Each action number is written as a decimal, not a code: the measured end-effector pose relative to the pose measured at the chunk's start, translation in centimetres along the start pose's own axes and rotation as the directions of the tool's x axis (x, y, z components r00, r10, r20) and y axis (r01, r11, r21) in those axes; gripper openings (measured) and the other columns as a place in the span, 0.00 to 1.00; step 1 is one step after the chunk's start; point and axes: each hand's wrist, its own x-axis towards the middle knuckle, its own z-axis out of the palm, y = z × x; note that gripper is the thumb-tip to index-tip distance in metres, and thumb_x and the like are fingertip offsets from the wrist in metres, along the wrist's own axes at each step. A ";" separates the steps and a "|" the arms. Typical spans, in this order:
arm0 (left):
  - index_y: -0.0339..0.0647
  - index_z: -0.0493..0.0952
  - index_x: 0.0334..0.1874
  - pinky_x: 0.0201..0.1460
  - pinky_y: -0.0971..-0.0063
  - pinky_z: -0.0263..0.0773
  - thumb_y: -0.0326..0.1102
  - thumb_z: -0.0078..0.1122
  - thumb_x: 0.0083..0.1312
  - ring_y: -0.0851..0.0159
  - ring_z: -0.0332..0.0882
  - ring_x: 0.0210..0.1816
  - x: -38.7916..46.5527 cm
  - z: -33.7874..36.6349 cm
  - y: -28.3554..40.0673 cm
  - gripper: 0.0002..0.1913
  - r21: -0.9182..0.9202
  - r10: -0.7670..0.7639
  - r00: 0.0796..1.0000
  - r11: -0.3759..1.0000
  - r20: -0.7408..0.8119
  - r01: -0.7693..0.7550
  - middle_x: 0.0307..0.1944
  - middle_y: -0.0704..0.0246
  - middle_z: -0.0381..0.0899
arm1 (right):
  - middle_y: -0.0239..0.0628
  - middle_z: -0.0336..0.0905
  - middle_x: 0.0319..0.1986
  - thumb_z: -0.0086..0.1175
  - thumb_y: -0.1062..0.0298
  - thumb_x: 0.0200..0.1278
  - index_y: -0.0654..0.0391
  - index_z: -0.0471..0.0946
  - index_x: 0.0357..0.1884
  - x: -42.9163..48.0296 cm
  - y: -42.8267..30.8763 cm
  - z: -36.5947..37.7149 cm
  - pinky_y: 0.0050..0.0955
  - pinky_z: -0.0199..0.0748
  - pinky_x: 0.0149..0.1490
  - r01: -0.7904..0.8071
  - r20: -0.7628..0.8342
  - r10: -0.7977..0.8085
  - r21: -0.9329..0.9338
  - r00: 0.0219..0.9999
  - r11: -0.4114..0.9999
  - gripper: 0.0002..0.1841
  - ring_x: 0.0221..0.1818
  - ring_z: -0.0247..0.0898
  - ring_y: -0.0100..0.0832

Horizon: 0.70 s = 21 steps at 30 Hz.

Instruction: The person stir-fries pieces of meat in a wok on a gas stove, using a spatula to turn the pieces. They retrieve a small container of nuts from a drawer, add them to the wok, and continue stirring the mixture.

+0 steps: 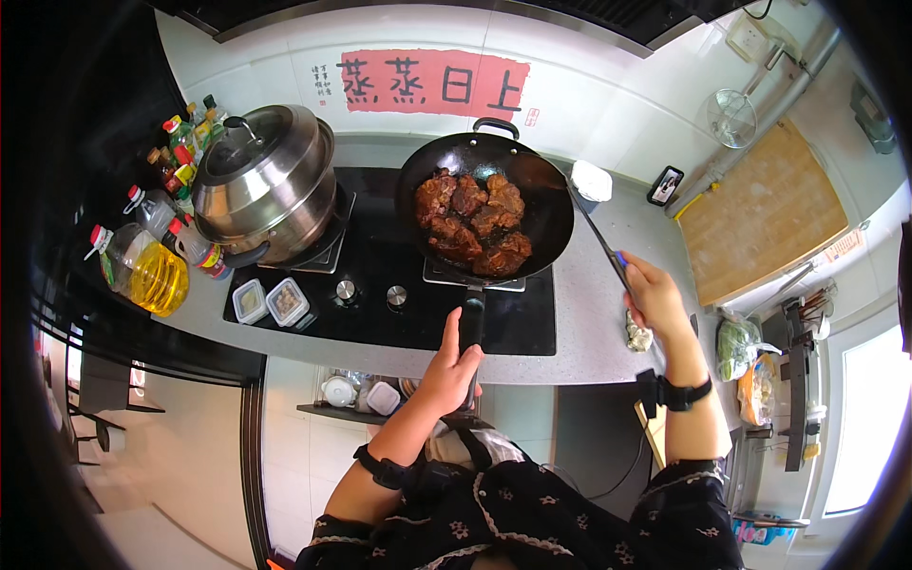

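A black wok (552,214) sits on the right burner of the stove, with several pieces of browned meat (470,221) in it. My left hand (450,374) is wrapped around the wok's long black handle (472,320), thumb on top. My right hand (657,296) grips the handle of a dark spatula (598,235) to the right of the wok. The spatula slants over the wok's right rim; its blade is hard to make out against the black metal. Both forearms wear black straps.
A lidded steel steamer pot (263,192) stands on the left burner, beside bottles and an oil jug (149,271). Two small plastic tubs (287,302) lie near the stove knobs (397,297). A white-topped container (591,182), a phone (665,186) and a cutting board (769,214) are at right.
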 end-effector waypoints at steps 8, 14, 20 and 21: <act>0.59 0.36 0.72 0.13 0.77 0.69 0.34 0.42 0.70 0.70 0.72 0.16 0.3 0.1 -0.4 0.33 -0.011 -0.022 1.000 1.000 -0.003 0.022 0.37 0.66 0.71 | 0.31 0.63 0.17 0.37 0.56 0.71 0.51 0.65 0.49 2.9 1.9 1.6 0.16 0.48 0.11 -0.563 0.529 0.199 0.741 0.825 0.367 0.13 0.08 0.49 0.18; 0.59 0.36 0.72 0.13 0.77 0.69 0.35 0.42 0.70 0.70 0.72 0.16 0.1 -0.1 -0.8 0.34 0.001 -0.006 1.000 1.000 -0.006 0.006 0.37 0.66 0.71 | 0.33 0.68 0.19 0.38 0.56 0.71 0.55 0.60 0.65 -2.4 1.8 -0.8 0.16 0.47 0.10 -0.377 0.525 -0.008 0.621 0.851 0.687 0.24 0.06 0.51 0.19; 0.49 0.35 0.71 0.22 0.75 0.70 0.35 0.42 0.69 0.70 0.72 0.17 0.0 0.0 0.1 0.34 0.024 -0.009 1.000 1.000 0.002 0.009 0.28 0.68 0.72 | 0.31 0.69 0.16 0.42 0.58 0.70 0.56 0.64 0.63 -5.7 -0.3 -0.9 0.17 0.50 0.11 -0.068 0.170 0.020 0.282 0.985 0.957 0.23 0.07 0.55 0.19; 0.49 0.35 0.71 0.22 0.75 0.70 0.35 0.42 0.69 0.70 0.72 0.17 0.0 0.0 0.0 0.34 0.025 -0.012 1.000 1.000 0.005 0.012 0.28 0.68 0.72 | 0.31 0.69 0.16 0.42 0.59 0.70 0.56 0.66 0.62 -6.2 -0.2 -0.9 0.17 0.51 0.12 -0.081 0.193 0.028 0.271 0.981 0.959 0.22 0.07 0.55 0.19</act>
